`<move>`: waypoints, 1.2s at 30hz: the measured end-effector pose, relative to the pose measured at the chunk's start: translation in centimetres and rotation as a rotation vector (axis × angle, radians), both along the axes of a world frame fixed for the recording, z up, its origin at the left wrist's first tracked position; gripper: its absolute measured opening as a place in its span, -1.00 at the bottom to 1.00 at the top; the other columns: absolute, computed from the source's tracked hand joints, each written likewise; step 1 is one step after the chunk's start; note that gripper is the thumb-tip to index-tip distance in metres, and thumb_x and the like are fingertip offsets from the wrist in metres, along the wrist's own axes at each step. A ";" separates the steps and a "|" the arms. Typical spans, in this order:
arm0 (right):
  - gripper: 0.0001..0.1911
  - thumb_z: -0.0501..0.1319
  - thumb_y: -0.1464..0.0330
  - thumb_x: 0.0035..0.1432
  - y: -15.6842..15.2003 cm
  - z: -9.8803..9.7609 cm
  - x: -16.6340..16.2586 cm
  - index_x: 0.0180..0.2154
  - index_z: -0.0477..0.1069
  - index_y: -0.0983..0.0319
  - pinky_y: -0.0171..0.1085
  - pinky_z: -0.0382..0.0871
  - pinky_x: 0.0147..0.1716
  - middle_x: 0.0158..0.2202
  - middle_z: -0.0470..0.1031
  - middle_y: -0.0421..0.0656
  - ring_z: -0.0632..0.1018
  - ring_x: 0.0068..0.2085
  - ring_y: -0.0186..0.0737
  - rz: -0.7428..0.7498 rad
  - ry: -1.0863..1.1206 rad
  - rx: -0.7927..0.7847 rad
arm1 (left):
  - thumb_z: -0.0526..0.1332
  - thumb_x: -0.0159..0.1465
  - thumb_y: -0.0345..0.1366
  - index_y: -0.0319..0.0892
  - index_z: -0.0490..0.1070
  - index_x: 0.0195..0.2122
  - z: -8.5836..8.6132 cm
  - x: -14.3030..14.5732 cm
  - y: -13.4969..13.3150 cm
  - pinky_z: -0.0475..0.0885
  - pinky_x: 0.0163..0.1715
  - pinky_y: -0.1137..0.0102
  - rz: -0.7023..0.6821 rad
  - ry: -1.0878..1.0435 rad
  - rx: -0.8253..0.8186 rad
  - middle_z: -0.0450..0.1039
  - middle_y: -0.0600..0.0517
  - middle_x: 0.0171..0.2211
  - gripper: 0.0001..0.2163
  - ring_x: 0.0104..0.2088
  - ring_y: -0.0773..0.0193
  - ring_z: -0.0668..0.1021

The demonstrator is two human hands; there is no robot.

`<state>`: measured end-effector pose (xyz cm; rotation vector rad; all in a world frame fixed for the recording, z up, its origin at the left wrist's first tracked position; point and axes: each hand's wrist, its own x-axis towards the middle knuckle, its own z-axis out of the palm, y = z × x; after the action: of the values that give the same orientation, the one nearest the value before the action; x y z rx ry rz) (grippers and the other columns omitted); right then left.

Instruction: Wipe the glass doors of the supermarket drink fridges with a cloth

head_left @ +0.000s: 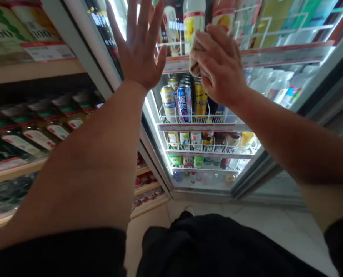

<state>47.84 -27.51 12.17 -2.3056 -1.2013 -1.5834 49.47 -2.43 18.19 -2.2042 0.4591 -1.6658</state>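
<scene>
My left hand (138, 50) is raised with its fingers spread, its palm turned to the glass door (171, 184) of a lit drinks fridge, near the left frame. It seems to lie flat on the glass; contact is hard to make out. My right hand (222, 63) is closed over a bunched, greyish-beige cloth (194, 59), held up at the door in front of the upper shelf. Most of the cloth is hidden beneath the fingers. Behind the door stand bottles, among them a white one with a yellow fruit label (193, 23), and below them a blue can (184, 102).
Wooden shelves (15, 171) with dark-capped bottles (44, 127) and cartons (7, 27) stand close on the left. Another fridge door frame (275, 165) runs along the right. Pale floor tiles (275, 231) lie below, around my dark clothing (217, 246).
</scene>
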 end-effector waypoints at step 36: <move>-0.51 -0.04 0.29 0.42 -15.4 -0.1 -0.7 0.32 0.22 -0.01 0.21 0.10 0.38 0.39 0.17 -0.23 0.19 0.41 -0.03 -0.297 -0.182 0.290 | 0.05 0.21 0.01 0.10 -0.23 0.47 0.6 3.7 2.3 -0.83 0.22 0.29 -0.317 0.106 -0.058 -0.46 0.37 0.46 -0.19 0.47 0.14 -0.23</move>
<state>47.15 -42.91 12.11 -2.2662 -0.6185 -1.9509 53.18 -0.17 18.79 -2.3688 0.8366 -1.7374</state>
